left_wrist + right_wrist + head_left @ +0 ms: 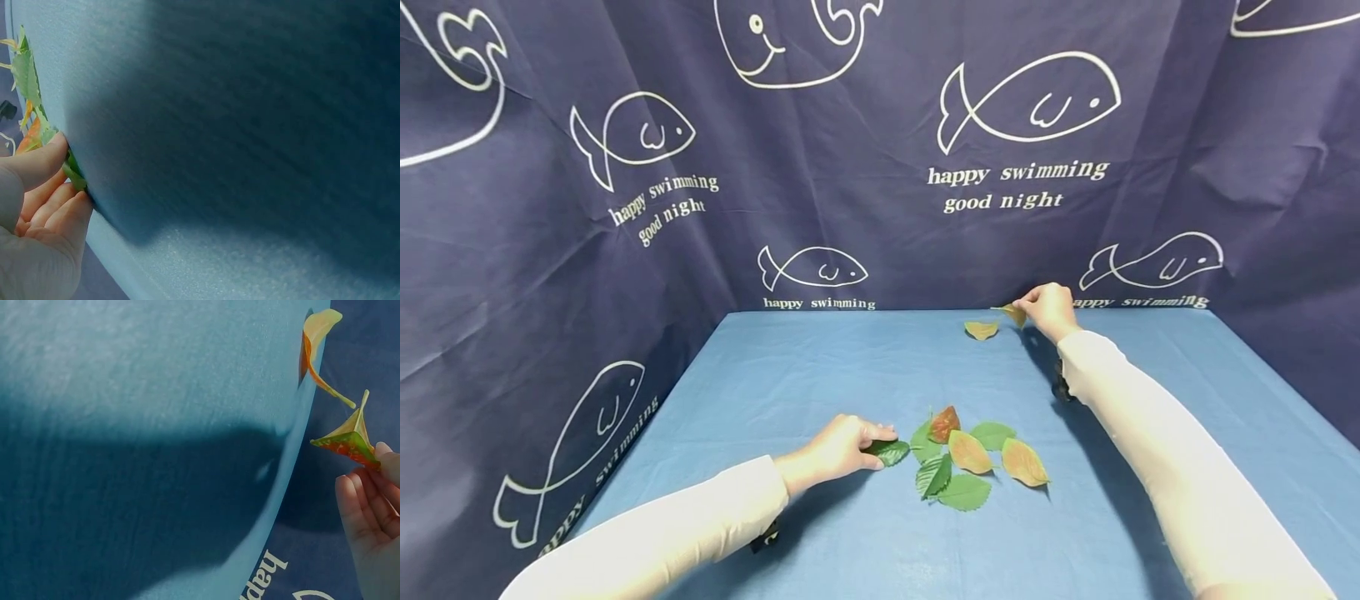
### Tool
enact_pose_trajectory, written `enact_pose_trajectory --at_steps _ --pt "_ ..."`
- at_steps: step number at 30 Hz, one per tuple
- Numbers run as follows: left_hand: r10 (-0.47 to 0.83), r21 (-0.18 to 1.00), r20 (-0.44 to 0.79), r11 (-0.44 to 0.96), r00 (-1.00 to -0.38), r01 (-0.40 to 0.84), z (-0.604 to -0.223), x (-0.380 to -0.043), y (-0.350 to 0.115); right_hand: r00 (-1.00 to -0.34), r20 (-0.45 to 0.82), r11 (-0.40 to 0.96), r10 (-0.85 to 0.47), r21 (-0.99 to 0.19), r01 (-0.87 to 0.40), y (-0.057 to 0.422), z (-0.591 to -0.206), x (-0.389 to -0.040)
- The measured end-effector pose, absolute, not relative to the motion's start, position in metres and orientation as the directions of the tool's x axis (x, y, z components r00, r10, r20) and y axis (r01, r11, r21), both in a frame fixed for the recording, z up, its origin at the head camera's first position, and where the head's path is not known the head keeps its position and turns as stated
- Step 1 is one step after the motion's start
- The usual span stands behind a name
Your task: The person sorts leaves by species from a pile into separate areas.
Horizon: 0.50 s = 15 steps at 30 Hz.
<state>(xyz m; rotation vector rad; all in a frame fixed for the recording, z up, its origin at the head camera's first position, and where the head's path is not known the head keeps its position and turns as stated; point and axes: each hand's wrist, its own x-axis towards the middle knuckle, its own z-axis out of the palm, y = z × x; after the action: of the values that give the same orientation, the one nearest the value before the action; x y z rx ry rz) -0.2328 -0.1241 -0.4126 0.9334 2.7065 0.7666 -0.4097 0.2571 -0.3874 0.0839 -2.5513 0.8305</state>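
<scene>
My left hand (838, 448) is low over the table, its thumb and fingers around a dark green leaf (891, 452) at the left side of a loose leaf group. In the left wrist view that green leaf (74, 172) shows between thumb and fingertips. Near the table's back edge my right hand (1051, 310) pinches a yellowish leaf (1015, 315). Seen from the right wrist, this leaf (350, 439) is folded, with green and orange-red parts, and held above the cloth. Another yellow leaf (981, 330) lies just left of it on the table.
The group holds green leaves (966, 492), a reddish-brown leaf (944, 424) and two yellow-orange leaves (1025, 462), some overlapping. Blue cloth (820, 367) covers the table. Dark blue curtains (880, 167) with white fish drawings rise behind and at both sides.
</scene>
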Motion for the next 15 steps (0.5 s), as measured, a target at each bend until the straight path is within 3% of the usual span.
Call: enact_pose_trajectory --at_steps 15 --pt "0.635 0.508 0.019 0.659 -0.773 0.554 -0.414 -0.235 -0.124 -0.902 0.421 0.818 0.094 -0.549 -0.171 0.259 -0.400 -0.415"
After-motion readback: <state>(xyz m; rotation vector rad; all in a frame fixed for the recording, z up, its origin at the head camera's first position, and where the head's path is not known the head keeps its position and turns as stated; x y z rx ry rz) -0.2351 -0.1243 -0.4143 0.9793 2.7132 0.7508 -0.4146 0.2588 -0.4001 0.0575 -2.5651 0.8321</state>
